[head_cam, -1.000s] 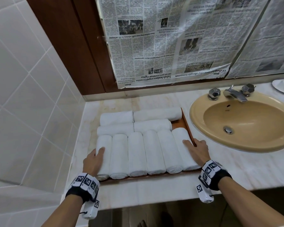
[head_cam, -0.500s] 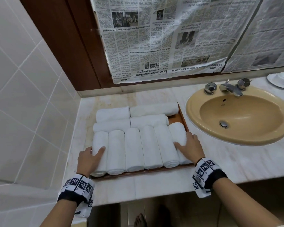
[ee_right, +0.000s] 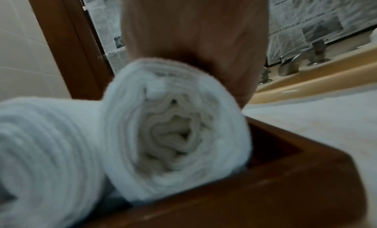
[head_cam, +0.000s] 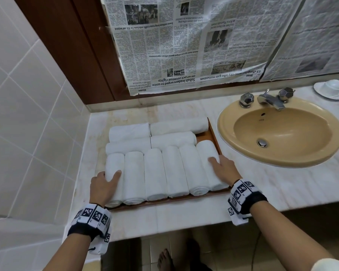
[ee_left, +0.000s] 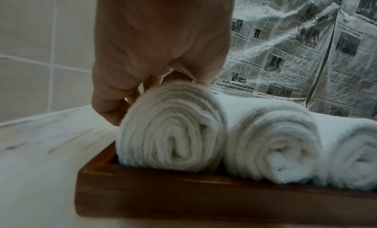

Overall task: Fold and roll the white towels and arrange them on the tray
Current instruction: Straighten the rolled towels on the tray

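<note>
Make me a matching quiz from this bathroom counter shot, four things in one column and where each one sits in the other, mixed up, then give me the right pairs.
Column one:
1. left hand
2. right hand
3. sink
4. cup and saucer

Column two:
A. far right corner of the counter
B. resting on the leftmost rolled towel of the front row
C. set into the counter, right of the tray
D. resting on the rightmost rolled towel of the front row

Pairs: 1-B, 2-D, 3-C, 4-A
</note>
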A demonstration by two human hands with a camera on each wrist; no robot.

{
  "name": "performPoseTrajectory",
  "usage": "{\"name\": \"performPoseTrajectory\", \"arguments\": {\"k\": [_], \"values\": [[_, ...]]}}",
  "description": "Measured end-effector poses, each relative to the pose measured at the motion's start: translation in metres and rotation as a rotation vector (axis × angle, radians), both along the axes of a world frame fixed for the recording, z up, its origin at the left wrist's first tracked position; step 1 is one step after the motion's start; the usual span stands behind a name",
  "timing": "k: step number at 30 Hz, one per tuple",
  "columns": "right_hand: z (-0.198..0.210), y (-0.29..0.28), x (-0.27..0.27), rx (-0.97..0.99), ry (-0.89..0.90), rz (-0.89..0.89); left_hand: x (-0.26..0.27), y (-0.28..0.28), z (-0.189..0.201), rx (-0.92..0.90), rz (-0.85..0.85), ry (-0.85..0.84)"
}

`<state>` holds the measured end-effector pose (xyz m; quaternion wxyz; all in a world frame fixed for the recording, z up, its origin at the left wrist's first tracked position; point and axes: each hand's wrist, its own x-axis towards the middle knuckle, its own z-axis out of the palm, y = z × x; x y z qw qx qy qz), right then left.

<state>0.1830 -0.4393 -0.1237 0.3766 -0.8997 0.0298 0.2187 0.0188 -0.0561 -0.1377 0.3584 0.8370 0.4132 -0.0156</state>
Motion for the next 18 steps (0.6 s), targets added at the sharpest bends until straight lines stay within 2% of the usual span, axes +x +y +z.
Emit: {"name": "performPoseTrajectory", "arguments": {"k": [3, 5, 8, 10, 13, 18], "values": [[0.000, 0.004, -0.005, -0.185, -0.223, 0.085, -0.002, -0.001, -0.001, -0.002, -0.003, -0.013], [-0.002, 0.008, -0.014, -0.185, -0.368, 0.142, -0.005, -0.004, -0.002, 0.011, -0.006, -0.022], [-0.012, 0.009, -0.023, -0.173, -0.326, 0.184, -0.007, -0.010, -0.002, 0.055, -0.028, -0.040], [-0.017, 0.009, -0.021, -0.132, -0.264, 0.131, -0.007, -0.014, -0.002, 0.078, -0.042, -0.043], [-0.020, 0.011, -0.018, -0.073, -0.275, 0.068, -0.006, -0.023, -0.002, 0.083, -0.026, -0.026], [-0.023, 0.013, -0.012, -0.064, -0.229, 0.060, -0.006, -0.025, 0.004, 0.082, -0.044, 0.006]]}}
